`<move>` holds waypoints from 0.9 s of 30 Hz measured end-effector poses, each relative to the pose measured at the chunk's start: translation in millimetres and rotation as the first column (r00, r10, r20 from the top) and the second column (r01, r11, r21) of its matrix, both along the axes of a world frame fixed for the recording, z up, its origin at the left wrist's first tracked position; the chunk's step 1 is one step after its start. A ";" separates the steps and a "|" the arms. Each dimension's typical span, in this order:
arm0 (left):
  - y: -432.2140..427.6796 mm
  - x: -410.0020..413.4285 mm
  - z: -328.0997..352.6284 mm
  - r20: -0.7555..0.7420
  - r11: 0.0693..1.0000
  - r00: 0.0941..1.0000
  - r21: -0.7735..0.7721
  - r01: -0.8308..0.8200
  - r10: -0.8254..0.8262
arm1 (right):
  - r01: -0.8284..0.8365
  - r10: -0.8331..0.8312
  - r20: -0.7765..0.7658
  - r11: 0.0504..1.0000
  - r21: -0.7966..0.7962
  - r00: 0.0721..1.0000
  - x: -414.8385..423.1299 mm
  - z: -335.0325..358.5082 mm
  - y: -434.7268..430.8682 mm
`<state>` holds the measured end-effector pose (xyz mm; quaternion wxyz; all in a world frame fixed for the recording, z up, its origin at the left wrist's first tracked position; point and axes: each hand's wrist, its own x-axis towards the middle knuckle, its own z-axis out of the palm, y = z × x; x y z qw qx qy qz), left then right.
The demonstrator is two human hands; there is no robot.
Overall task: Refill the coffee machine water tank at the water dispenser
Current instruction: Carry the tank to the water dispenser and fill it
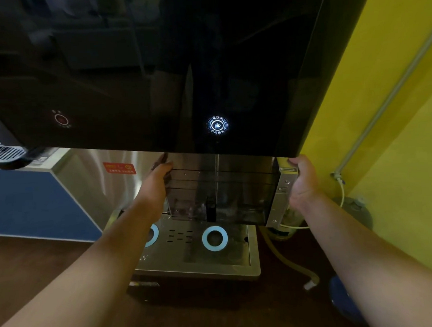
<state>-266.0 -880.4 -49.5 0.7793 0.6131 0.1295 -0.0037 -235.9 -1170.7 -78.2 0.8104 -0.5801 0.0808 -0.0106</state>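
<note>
A clear, smoke-tinted water tank [236, 189] hangs under the black glass front of the water dispenser [154, 66], above the steel drip tray [215, 261]. My left hand [158, 179] grips the tank's left end and my right hand [302, 178] grips its right end at the metal side plate [284, 189]. A thin stream of water [217, 168] runs down into the tank, and a little water lies at its bottom. On the panel a round white cup button [217, 125] glows, and a dim red button [61, 119] sits to the left.
Two light-blue rings [214, 238] mark the tray. A yellow wall [382, 104] with a grey pipe [391, 96] stands close on the right, and a yellow hose [287, 259] trails on the dark floor. A blue cabinet [31, 200] is on the left.
</note>
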 end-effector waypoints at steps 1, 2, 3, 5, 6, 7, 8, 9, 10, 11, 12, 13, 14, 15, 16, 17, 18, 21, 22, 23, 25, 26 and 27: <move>-0.6 0.1 -0.4 0.002 1.000 1.000 -0.002 0.001 -0.001 | 0.002 -0.002 -0.003 1.000 -0.006 1.000 -0.4 0.3 0.1; -0.9 0.1 -0.6 0.005 1.000 1.000 -0.006 0.003 -0.003 | 0.006 -0.006 -0.006 1.000 -0.008 1.000 -0.4 0.2 -0.1; -1.0 0.4 -0.8 0.007 1.000 1.000 -0.008 0.006 -0.006 | 0.018 -0.018 -0.011 1.000 -0.004 1.000 -1.0 0.3 -0.2; -1.0 1.5 -2.5 0.010 1.000 1.000 -0.002 0.009 -0.009 | 0.021 -0.021 -0.009 1.000 0.011 1.000 -1.4 0.7 0.3; -0.9 1.8 -3.1 0.011 1.000 1.000 0.006 0.010 -0.010 | 0.012 -0.012 -0.002 1.000 0.019 1.000 -1.9 1.5 0.5; -0.8 1.7 -3.7 0.014 1.000 1.000 0.014 0.011 -0.012 | 0.009 -0.009 -0.001 1.000 0.026 1.000 -2.2 1.7 0.6; -0.4 1.8 -4.3 0.018 1.000 1.000 0.019 0.015 -0.015 | 0.012 -0.012 -0.003 1.000 0.027 1.000 -1.8 1.2 0.4; -0.4 2.5 -5.0 0.024 1.000 1.000 0.021 0.020 -0.020 | 0.018 -0.018 -0.003 1.000 0.025 1.000 -1.7 1.3 0.4; -0.4 2.9 -5.9 0.024 0.999 0.999 0.022 0.025 -0.025 | 0.024 -0.024 -0.002 0.999 0.020 1.000 -1.8 1.4 0.3; -0.4 3.2 -6.2 0.022 0.999 0.999 0.021 0.026 -0.027 | 0.022 -0.022 -0.002 1.000 0.013 1.000 -1.8 1.5 0.4; -0.2 3.7 -6.6 0.019 1.000 1.000 0.016 0.022 -0.022 | 0.022 -0.022 0.000 1.000 0.005 1.000 -0.7 0.5 0.0; 0.1 4.2 -7.3 0.017 1.000 1.000 0.009 0.016 -0.017 | 0.019 -0.019 0.003 1.000 -0.004 1.000 -0.4 0.3 -0.1; 0.6 4.9 -8.1 0.014 1.000 1.000 -0.002 0.013 -0.013 | 0.016 -0.016 0.007 1.000 -0.009 1.000 0.3 -0.6 -0.3; 0.8 5.3 -8.6 0.013 1.000 1.000 -0.008 0.013 -0.013 | 0.014 -0.014 0.007 1.000 -0.008 1.000 0.6 -1.0 -0.7; 0.7 5.6 -9.0 0.012 1.000 1.000 -0.008 0.017 -0.017 | 0.006 -0.006 0.003 1.000 -0.005 1.000 0.7 -1.3 -1.3; 0.5 5.7 -8.9 0.010 1.000 1.000 -0.004 0.023 -0.023 | 0.000 0.000 0.001 1.000 -0.008 1.000 1.0 -1.5 -1.3; 0.3 5.5 -8.9 0.007 1.000 1.000 0.003 0.027 -0.027 | -0.007 0.007 0.005 1.000 -0.012 1.000 1.1 -2.0 -1.7; -0.4 5.5 -8.6 0.008 1.000 1.000 0.000 0.015 -0.015 | -0.001 0.001 0.005 1.000 -0.023 1.000 2.6 -4.7 -3.6; -0.6 5.7 -8.8 0.007 1.000 1.000 -0.008 0.008 -0.008 | -0.006 0.006 0.005 1.000 -0.025 1.000 2.9 -5.3 -4.6; -1.4 5.5 -8.5 0.007 1.000 1.000 -0.015 0.006 -0.006 | -0.012 0.012 0.003 0.999 -0.030 1.000 2.8 -5.3 -5.2; -2.8 5.1 -8.2 0.007 1.000 1.000 -0.020 0.008 -0.008 | -0.015 0.015 -0.003 0.999 -0.041 1.000 3.6 -6.2 -7.0; -3.1 4.8 -8.3 0.009 1.000 1.000 -0.023 0.010 -0.010 | -0.016 0.016 -0.006 0.999 -0.034 1.000 3.4 -6.0 -7.1; -3.3 4.4 -8.0 0.013 1.000 1.000 -0.022 0.011 -0.010 | -0.013 0.013 -0.009 1.000 -0.027 1.000 3.2 -5.5 -7.1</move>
